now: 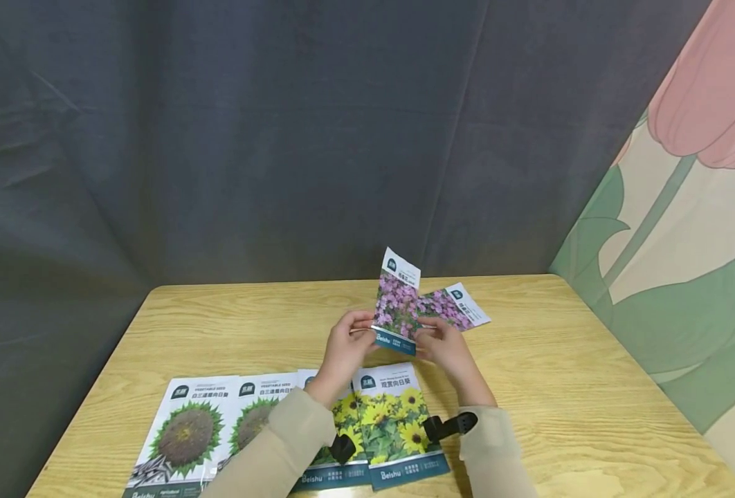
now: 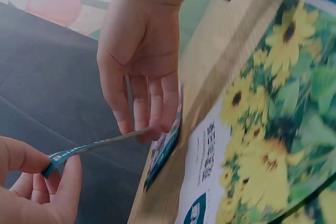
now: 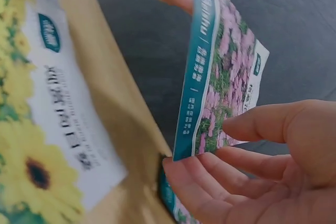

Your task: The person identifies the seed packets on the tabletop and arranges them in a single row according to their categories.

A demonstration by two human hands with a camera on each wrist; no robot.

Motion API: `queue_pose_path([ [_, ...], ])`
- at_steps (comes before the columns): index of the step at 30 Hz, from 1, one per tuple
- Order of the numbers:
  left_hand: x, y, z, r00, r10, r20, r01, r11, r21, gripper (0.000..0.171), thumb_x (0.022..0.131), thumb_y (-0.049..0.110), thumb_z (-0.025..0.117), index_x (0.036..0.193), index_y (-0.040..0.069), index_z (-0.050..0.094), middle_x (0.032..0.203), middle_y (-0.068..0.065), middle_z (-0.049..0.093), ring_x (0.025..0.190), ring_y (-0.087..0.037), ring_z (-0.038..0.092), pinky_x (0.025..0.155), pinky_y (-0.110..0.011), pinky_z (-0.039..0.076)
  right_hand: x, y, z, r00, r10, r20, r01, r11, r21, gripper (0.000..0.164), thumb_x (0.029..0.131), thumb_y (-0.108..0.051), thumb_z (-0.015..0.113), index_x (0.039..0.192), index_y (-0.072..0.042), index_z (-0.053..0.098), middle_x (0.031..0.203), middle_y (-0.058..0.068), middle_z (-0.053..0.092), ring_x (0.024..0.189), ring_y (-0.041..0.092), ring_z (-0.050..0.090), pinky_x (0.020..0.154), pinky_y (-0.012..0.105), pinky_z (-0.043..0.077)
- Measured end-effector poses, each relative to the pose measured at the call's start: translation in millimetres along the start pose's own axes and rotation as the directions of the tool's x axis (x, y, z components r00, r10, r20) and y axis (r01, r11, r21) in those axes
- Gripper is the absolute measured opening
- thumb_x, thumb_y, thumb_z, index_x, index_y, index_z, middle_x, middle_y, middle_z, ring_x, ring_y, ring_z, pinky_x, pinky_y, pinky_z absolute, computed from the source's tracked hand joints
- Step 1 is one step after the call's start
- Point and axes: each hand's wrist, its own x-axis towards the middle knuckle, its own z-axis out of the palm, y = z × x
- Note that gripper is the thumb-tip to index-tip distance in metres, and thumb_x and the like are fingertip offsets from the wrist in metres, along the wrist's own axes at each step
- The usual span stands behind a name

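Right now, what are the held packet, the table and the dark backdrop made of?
Held packet: probably coated paper or plastic film, smooth; its edge looks thin and slightly bent.
Table: wood or wood-look laminate, slightly shiny; grain and pale glare show.
Dark backdrop: likely matte cloth; it has soft folds.

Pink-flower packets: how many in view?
2: the raised packet, held by the left hand and right hand; the lying packet, on the table, partly behind it. More could be hidden.

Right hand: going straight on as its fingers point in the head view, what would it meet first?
Probably the raised pink-flower packet, gripped by the left hand; the right hand may already touch it.
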Motion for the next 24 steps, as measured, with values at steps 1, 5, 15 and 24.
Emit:
queue_pose_path([
  [1,-2.3,0.6,0.5,1.0,-0.011,0.004,0.011,1.0,-0.01,0.037,0.097,-0.003,0.051,0.133,-0.004,0.054,0.122,-0.019,0.052,0.105,-0.025,0.061,0.092,-0.04,0.058,0.2,-1.0,-2.4,1.0,0.004,-0.005,-0.004,1.0,0.013,0.045,0.098,-0.002,0.053,0.142,0.007,0.05,0.119,0.026,0.062,0.097,0.026,0.066,0.087,0.042,0.06],
  [5,-11.6,2.0,4.3,0.998,-0.053,0.019,0.054,0.997,-0.048,0.038,0.097,-0.001,0.051,0.134,-0.003,0.052,0.124,-0.02,0.049,0.105,-0.026,0.059,0.095,-0.04,0.057,-0.6,-6.6,-12.9,1.0,0.012,-0.023,-0.011,0.999,0.033,0.045,0.1,-0.003,0.052,0.144,0.006,0.048,0.123,0.025,0.058,0.106,0.028,0.062,0.091,0.042,0.058],
  [15,-39.5,-6.4,16.8,0.982,-0.158,0.105,0.17,0.979,-0.11,0.031,0.103,0.011,0.053,0.13,-0.004,0.051,0.118,-0.017,0.052,0.099,-0.023,0.062,0.092,-0.041,0.058,-7.9,-21.4,-41.2,0.991,0.006,-0.132,-0.014,0.998,-0.054,0.049,0.101,-0.002,0.056,0.148,0.004,0.043,0.126,0.025,0.054,0.101,0.023,0.061,0.082,0.029,0.058],
  [24,-53.1,-22.5,24.5,0.949,-0.265,0.171,0.274,0.961,-0.032,0.017,0.097,0.006,0.058,0.113,-0.001,0.06,0.095,-0.008,0.056,0.08,-0.018,0.058,0.079,-0.042,0.061,-17.4,-25.2,-61.4,0.989,-0.016,-0.15,-0.014,0.98,-0.197,0.047,0.099,0.002,0.056,0.145,0.004,0.046,0.121,0.026,0.055,0.098,0.029,0.062,0.083,0.037,0.061],
])
